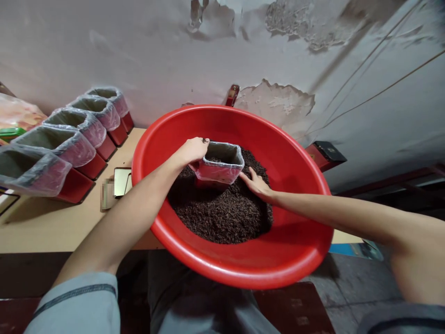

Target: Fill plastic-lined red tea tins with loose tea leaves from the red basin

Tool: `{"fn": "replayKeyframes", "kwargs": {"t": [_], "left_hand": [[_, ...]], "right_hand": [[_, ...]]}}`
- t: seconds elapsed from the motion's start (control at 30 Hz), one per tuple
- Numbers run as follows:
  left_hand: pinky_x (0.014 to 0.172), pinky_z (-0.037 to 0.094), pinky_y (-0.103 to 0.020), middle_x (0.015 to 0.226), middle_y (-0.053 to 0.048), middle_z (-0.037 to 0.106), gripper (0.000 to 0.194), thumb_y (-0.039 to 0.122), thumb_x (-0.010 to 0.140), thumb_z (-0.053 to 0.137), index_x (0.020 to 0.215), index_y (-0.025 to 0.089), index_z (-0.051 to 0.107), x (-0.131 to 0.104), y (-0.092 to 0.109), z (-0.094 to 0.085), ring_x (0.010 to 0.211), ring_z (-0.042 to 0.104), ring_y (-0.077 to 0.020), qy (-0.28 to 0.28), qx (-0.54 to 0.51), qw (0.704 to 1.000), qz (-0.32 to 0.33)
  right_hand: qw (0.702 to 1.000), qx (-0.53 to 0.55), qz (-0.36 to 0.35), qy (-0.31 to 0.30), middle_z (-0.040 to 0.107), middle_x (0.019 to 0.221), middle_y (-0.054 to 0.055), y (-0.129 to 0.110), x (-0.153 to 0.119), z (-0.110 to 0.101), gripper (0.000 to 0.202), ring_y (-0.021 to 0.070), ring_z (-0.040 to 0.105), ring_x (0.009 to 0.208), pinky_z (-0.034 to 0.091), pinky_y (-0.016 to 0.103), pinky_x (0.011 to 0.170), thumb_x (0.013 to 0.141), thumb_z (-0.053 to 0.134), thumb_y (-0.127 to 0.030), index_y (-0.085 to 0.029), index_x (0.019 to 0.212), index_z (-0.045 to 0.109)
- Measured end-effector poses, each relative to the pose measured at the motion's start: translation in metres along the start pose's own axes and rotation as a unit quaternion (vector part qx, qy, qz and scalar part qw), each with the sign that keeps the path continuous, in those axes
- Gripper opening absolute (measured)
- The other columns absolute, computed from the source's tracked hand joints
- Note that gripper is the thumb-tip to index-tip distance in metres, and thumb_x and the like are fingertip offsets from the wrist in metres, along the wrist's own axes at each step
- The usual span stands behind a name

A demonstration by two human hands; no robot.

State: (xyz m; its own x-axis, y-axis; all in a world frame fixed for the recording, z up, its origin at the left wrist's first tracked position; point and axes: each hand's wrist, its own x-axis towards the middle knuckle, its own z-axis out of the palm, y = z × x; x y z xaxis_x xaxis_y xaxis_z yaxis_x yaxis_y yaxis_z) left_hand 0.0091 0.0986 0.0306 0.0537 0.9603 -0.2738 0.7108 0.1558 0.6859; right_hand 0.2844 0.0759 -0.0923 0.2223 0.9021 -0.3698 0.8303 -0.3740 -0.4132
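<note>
A wide red plastic basin [295, 260] holds a heap of dark dried leaves that look like loose tea [222, 220]. Over the heap is a red rectangular tin [219, 175], lined with a clear plastic bag folded over its rim. My left hand [195, 150] grips the tin's left rim, its fingers partly hidden behind the edge. Some dark bits show inside the tin. To its right, my right hand [257, 184] rests against the leaves with fingers apart, the fingertips close to the tin's lower right side.
Several bag-lined red tins [78, 185] stand in a row on the tabletop [28, 234] at left. A light rectangular lid-like piece [121, 181] lies beside the basin. Another red box with a dark top [325, 155] is behind at right, near the peeling wall [156, 51].
</note>
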Motion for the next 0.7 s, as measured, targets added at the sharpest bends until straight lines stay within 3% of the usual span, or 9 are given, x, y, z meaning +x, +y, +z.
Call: {"fn": "replayKeyframes", "kwargs": {"t": [0.13, 0.23, 0.4, 0.57, 0.7], "left_hand": [[0.058, 0.060, -0.031, 0.095, -0.019, 0.079, 0.053, 0.042, 0.110, 0.032, 0.133, 0.008, 0.065, -0.002, 0.002, 0.000, 0.062, 0.077, -0.0263, -0.008, 0.004, 1.000, -0.005], [0.058, 0.059, -0.030, 0.097, -0.018, 0.079, 0.053, 0.043, 0.111, 0.032, 0.135, 0.009, 0.064, -0.003, 0.003, 0.000, 0.063, 0.077, -0.0255, -0.004, 0.001, 1.000, -0.011], [0.056, 0.058, -0.028, 0.098, -0.016, 0.078, 0.050, 0.044, 0.111, 0.034, 0.132, 0.011, 0.065, -0.004, 0.002, 0.000, 0.062, 0.076, -0.0235, 0.009, -0.002, 1.000, -0.013], [0.055, 0.058, -0.031, 0.112, -0.019, 0.077, 0.049, 0.043, 0.110, 0.035, 0.128, 0.010, 0.067, -0.006, 0.001, 0.000, 0.062, 0.077, -0.0250, 0.027, -0.006, 1.000, -0.012], [0.056, 0.059, -0.031, 0.096, -0.016, 0.079, 0.050, 0.044, 0.110, 0.034, 0.130, 0.010, 0.067, -0.006, 0.000, -0.001, 0.064, 0.077, -0.0265, 0.024, -0.003, 1.000, -0.010]], "right_hand": [[0.994, -0.031, -0.100, 0.003, 0.043, 0.161, 0.022, 0.007, -0.002, -0.001, 0.116, 0.0400, 0.052, 0.146, 0.040, 0.052, 0.123, 0.079, 0.072, -0.078, -0.029, 0.171, 0.022], [0.981, -0.051, -0.187, -0.015, 0.048, 0.155, 0.019, 0.012, 0.000, 0.000, 0.110, 0.0393, 0.055, 0.143, 0.044, 0.051, 0.120, 0.073, 0.084, -0.067, -0.031, 0.166, 0.037], [0.965, -0.094, -0.241, -0.038, 0.052, 0.148, 0.020, 0.001, 0.004, -0.003, 0.108, 0.0393, 0.060, 0.136, 0.049, 0.047, 0.116, 0.073, 0.088, -0.059, -0.026, 0.164, 0.041], [0.955, -0.147, -0.255, -0.025, 0.061, 0.139, 0.016, -0.008, -0.002, -0.008, 0.082, 0.0378, 0.067, 0.123, 0.053, 0.047, 0.107, 0.080, 0.082, -0.046, -0.030, 0.155, 0.053], [0.951, -0.136, -0.277, -0.010, 0.064, 0.139, 0.016, -0.007, 0.000, -0.009, 0.076, 0.0355, 0.067, 0.124, 0.052, 0.045, 0.109, 0.079, 0.083, -0.036, -0.026, 0.150, 0.059]]}}
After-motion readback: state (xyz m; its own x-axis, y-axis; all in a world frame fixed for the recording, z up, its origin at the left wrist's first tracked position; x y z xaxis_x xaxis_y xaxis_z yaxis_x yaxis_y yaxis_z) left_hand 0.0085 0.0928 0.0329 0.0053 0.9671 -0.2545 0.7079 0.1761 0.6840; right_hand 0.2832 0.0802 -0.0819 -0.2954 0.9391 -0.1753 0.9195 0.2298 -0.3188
